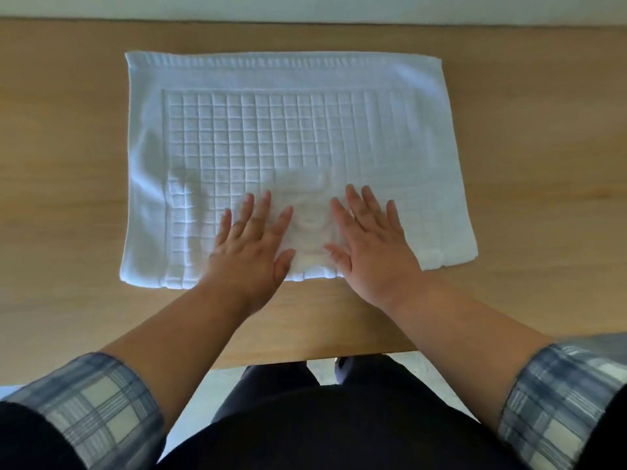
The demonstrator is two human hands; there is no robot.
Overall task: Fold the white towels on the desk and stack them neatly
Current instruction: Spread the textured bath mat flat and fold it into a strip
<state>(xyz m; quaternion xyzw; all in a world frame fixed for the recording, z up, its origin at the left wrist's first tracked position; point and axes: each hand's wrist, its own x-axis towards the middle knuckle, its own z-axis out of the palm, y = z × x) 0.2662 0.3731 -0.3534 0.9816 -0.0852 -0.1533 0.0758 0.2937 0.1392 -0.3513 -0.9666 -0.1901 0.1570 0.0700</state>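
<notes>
Both the left hand point(249, 245) and right hand point(371, 247) press flat, fingers point(261, 205) spread, on the towel's point(288, 130) near edge, apparently smoothing it against the table point(68, 164) for folding.

Light wooden desk point(68, 171), white wall point(305, 5) behind

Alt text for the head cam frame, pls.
The person's left hand and right hand lie flat, side by side, on the near part of a white grid-textured towel spread on a wooden desk. Plaid sleeves are pushed up the forearms.
</notes>
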